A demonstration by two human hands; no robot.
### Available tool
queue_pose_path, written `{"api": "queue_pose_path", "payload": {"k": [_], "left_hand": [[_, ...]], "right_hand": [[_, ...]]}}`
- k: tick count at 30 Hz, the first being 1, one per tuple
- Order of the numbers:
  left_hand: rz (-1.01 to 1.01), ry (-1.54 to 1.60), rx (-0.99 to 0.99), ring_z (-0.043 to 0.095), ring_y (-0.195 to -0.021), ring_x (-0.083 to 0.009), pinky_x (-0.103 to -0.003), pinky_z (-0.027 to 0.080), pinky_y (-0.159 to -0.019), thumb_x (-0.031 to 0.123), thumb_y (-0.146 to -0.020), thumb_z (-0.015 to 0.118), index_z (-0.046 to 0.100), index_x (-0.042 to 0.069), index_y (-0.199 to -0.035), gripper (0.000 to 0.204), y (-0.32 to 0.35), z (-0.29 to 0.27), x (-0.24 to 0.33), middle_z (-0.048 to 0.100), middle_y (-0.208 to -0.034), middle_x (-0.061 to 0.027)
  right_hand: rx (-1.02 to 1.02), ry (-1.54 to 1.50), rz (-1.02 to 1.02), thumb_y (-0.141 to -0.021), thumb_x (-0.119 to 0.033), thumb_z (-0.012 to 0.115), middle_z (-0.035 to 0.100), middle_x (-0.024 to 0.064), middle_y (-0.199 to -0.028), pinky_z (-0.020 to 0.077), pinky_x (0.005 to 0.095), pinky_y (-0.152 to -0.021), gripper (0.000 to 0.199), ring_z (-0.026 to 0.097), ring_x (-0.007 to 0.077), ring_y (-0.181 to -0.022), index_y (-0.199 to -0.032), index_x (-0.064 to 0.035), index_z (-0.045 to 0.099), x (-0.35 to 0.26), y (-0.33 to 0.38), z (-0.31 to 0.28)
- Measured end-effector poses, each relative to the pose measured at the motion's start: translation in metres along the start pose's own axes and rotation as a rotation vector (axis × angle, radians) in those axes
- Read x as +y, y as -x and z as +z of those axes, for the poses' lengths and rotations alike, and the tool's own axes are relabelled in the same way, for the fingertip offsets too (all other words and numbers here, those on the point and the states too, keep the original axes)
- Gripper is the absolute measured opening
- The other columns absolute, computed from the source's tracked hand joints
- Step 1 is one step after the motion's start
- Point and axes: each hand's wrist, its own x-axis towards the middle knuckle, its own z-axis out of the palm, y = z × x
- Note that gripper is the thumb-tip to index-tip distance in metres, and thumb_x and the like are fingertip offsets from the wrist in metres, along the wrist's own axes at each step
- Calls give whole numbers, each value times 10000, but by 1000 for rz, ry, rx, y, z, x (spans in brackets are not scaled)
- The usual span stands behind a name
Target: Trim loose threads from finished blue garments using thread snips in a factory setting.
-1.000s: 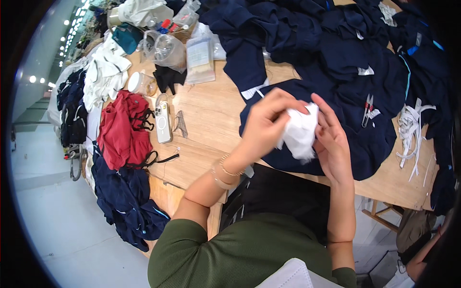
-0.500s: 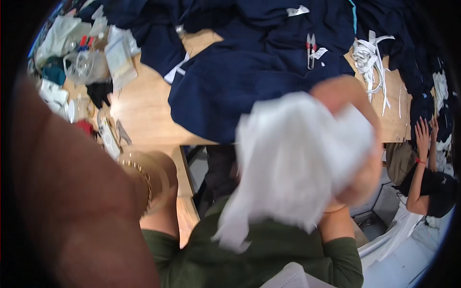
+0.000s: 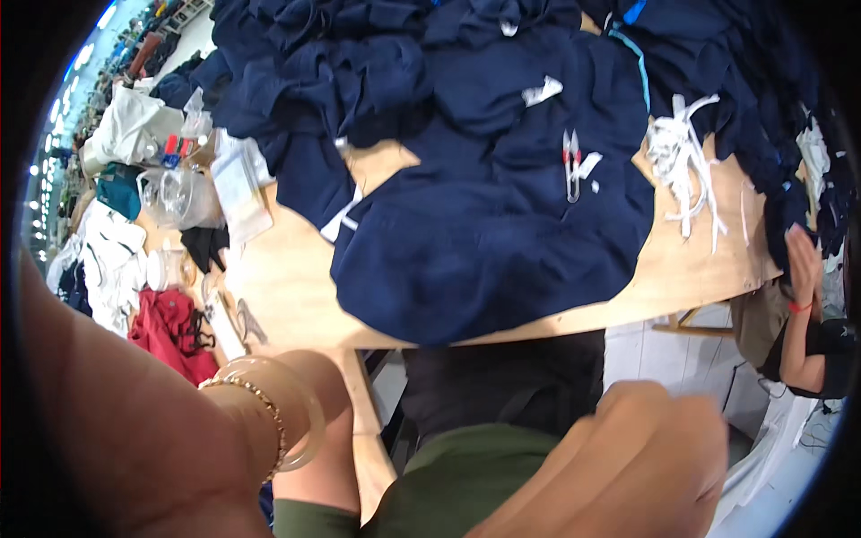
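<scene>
My left hand (image 3: 117,430) is raised very close to the camera and fills the lower left as a blur. A clear bangle and a gold bracelet (image 3: 265,417) sit on its wrist. My right hand (image 3: 628,466) is also close and blurred at the lower right, with its fingers seeming curled. Nothing shows in either hand. Beyond them a navy garment (image 3: 484,233) lies spread on the wooden table (image 3: 287,287), with small red-handled snips (image 3: 571,166) resting on it.
More navy garments (image 3: 377,63) are piled at the back. White fabric strips (image 3: 682,170) lie at the right. Clear plastic bags (image 3: 184,193), white clothes (image 3: 112,260) and a red garment (image 3: 166,327) sit at the left. Another person's hand (image 3: 801,264) touches the table's right edge.
Both hands rose from the table toward the camera with the white cloth. The cloth filled the view half a second ago and is now out of sight.
</scene>
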Motion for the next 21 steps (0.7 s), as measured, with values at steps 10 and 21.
{"api": "queue_pose_path", "payload": {"k": [10,21], "left_hand": [[16,53,42,262,-1403,-416,-649,226,-1105,376,-900,549,421,80,-1415,608,19,-19,-26,313,-1523,-151],[-26,-47,45,268,-1401,-415,-644,228,-1107,341,-912,538,423,63,-1409,582,17,-21,-18,314,-1521,-160]], "right_hand": [[-33,64,-209,-919,-45,502,609,75,-1225,509,305,-892,365,613,177,-1079,-1284,-48,524,15,26,87],[-97,-38,-380,-929,4,468,628,46,-1225,522,282,-874,364,619,155,-1082,-1274,-59,561,-22,51,83]]}}
